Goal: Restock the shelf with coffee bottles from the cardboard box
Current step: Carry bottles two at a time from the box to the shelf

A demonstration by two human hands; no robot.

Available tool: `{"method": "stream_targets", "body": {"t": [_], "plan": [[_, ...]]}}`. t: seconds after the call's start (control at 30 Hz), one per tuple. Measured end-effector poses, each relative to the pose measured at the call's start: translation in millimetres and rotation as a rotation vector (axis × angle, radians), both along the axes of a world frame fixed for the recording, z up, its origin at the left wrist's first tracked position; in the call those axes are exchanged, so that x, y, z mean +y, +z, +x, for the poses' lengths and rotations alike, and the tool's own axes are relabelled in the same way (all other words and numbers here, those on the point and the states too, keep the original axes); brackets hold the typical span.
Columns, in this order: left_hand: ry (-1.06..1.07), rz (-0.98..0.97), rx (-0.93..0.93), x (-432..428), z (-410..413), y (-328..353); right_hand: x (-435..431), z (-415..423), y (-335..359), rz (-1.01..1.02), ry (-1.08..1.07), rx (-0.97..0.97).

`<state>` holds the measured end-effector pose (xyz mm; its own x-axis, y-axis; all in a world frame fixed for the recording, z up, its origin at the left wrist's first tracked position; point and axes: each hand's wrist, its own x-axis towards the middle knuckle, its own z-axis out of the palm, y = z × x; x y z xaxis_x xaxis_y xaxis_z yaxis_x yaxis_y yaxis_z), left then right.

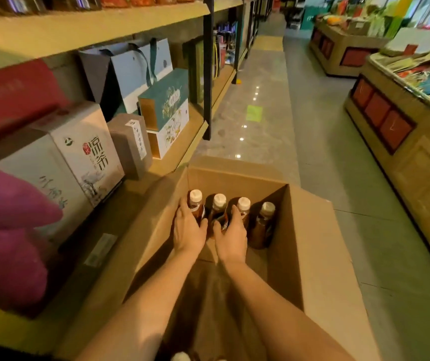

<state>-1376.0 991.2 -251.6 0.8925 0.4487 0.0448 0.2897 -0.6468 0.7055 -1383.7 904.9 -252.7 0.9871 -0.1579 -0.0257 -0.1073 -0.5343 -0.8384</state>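
Observation:
An open cardboard box (313, 256) stands on the floor beside the low shelf (182, 149). Several brown coffee bottles with white caps stand in a row at its far end. My left hand (189, 230) grips the leftmost bottle (195, 201). My right hand (231, 237) wraps around the third bottle (243, 205), with its thumb against the second bottle (219, 204). A fourth bottle (264, 222) stands free at the right. Another white cap (181, 356) shows at the near end of the box.
The low shelf on the left holds gift boxes: a white tea box (89, 152), a grey box (130, 144), a teal box (167, 110). A pink shape (8, 230) fills the left edge. An aisle floor (268, 100) runs ahead, with wooden display counters (404, 142) on the right.

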Motion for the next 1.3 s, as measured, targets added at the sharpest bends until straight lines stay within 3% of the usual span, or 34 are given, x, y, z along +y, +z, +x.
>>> {"method": "stream_targets", "body": {"t": [0.4,0.67,0.97,1.3], "plan": [[0.029,-0.104,-0.264,-2,49,-64,28,50,-59,0.197,-0.077,-0.127],[0.05,-0.134,-0.27,-1,62,-81,31,61,-75,0.258,-0.119,-0.122],[0.076,-0.354,-0.266,-3,68,-77,29,74,-79,0.2,-0.096,-0.137],[0.101,-0.404,-0.259,-1,62,-69,30,72,-71,0.216,-0.154,-0.122]]}}
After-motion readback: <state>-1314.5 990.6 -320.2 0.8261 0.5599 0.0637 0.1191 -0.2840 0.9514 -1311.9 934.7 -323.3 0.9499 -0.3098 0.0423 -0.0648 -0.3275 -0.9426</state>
